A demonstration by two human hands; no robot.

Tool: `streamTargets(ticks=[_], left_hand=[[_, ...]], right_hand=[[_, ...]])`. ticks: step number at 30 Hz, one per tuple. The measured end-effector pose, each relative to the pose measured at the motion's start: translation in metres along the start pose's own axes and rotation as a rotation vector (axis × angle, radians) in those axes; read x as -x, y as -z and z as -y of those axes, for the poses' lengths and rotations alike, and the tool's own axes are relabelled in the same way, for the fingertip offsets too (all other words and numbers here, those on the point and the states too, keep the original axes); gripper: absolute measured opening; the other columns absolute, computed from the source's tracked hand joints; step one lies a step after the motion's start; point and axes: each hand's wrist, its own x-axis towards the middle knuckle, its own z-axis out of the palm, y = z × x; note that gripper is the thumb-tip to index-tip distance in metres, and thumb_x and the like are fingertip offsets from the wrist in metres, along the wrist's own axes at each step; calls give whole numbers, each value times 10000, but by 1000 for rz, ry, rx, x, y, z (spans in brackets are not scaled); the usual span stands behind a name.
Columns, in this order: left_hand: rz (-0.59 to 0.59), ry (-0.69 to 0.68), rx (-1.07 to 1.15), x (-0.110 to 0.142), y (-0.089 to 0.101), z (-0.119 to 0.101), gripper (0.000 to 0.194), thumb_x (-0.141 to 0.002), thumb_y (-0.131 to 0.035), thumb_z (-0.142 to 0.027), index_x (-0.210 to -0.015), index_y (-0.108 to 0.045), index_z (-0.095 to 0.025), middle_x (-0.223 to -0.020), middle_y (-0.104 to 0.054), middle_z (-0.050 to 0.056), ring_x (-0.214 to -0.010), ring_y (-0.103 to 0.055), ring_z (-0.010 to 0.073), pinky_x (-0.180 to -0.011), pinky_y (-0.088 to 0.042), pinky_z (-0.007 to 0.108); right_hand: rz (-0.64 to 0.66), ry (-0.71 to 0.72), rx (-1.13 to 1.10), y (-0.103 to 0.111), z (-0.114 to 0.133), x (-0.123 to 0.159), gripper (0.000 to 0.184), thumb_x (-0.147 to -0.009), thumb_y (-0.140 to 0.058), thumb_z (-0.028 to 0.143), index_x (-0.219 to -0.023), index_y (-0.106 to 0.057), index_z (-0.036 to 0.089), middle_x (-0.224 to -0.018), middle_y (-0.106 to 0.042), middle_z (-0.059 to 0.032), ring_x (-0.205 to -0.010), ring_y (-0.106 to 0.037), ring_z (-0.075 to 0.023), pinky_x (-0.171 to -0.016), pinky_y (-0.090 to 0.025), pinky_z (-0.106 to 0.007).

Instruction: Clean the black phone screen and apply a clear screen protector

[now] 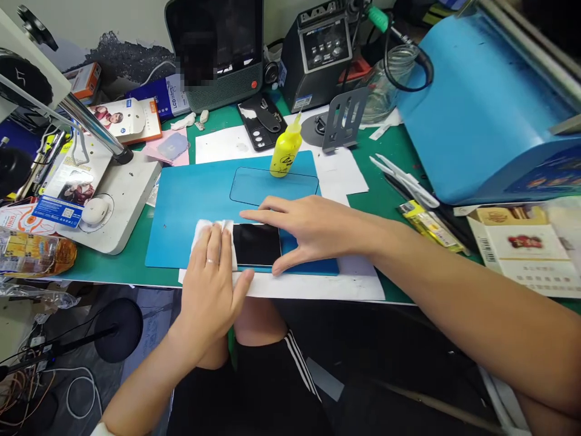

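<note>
A dark phone screen (256, 244) with a thin light border lies face up on a blue mat (181, 188). My left hand (211, 272) presses a folded white tissue (203, 229) onto its left part, fingers together and thumb out to the side. Around the right end of the phone is my right hand (313, 230), thumb at the near edge and fingers along the far edge, spanning its width. Just beyond lies a clear, black-rimmed glass panel (254, 185). A yellow squeeze bottle (286, 148) stands upright at the panel's far side.
A phone back cover (262, 124) lies farther back, beside a grey metal stand (345, 118). Tweezers (403, 180) and a cigarette box (521, 242) are at right, before a blue machine (481, 97). A white stand base (122, 200) occupies the left.
</note>
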Motion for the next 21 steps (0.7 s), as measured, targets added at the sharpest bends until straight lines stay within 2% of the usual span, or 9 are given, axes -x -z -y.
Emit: streamTargets(ticks=[5, 8, 10, 13, 15, 17, 21], left_hand=[[43, -34, 12, 7, 1, -20, 719, -1103, -368, -493, -1617, -298, 5, -1698, -319, 281, -1626, -226, 404, -1276, -341, 589], [52, -78, 30, -11, -5, -31, 744, -1104, -328, -536, -1603, -327, 17, -1699, -317, 278, -1616, -259, 403, -1280, -341, 584], [44, -109, 30, -23, -9, -39, 755, -1105, -304, -545, -1586, -353, 35, -1693, -327, 279, -1601, -295, 411, -1275, -354, 573], [30, -147, 23, -25, -9, -47, 729, -1111, -299, -519, -1586, -363, 30, -1697, -333, 254, -1592, -323, 395, -1270, -371, 547], [28, -174, 21, -16, -6, -46, 702, -1114, -318, -498, -1594, -362, 13, -1702, -336, 235, -1595, -327, 377, -1278, -361, 533], [32, -198, 21, -6, 0, -38, 678, -1114, -346, -483, -1602, -361, -12, -1704, -344, 215, -1600, -325, 355, -1286, -357, 519], [12, -169, 33, 3, 8, -3, 622, -1101, -438, -423, -1600, -394, -54, -1677, -399, 200, -1573, -385, 351, -1240, -439, 534]], right_hand=[[-32, 39, 10, 1, 0, 0, 988, -808, -686, 808, -1549, -503, 180, -1194, -711, -131, -669, -618, -175, -524, -361, -279], [-194, 44, -34, 4, -6, 2, 809, -887, -604, 788, -1418, -626, 178, -1085, -749, -100, -774, -678, -197, -590, -420, -291], [-389, -75, -44, 8, -13, 3, 576, -987, -516, 688, -1168, -733, 186, -936, -750, -73, -807, -682, -199, -666, -458, -308], [-610, -385, 41, 14, -27, 5, 386, -1039, -445, 418, -818, -684, 210, -777, -685, -63, -722, -613, -198, -663, -413, -346], [-611, -560, 108, 15, -36, 5, 339, -999, -452, 319, -724, -623, 220, -750, -652, -72, -700, -573, -211, -631, -352, -365], [-551, -660, 133, 14, -42, 4, 325, -967, -462, 295, -680, -598, 224, -744, -638, -77, -709, -559, -223, -626, -319, -375], [-454, -642, 6, 11, -46, 1, 325, -944, -471, 299, -701, -667, 209, -809, -674, -107, -819, -594, -269, -692, -367, -398]])
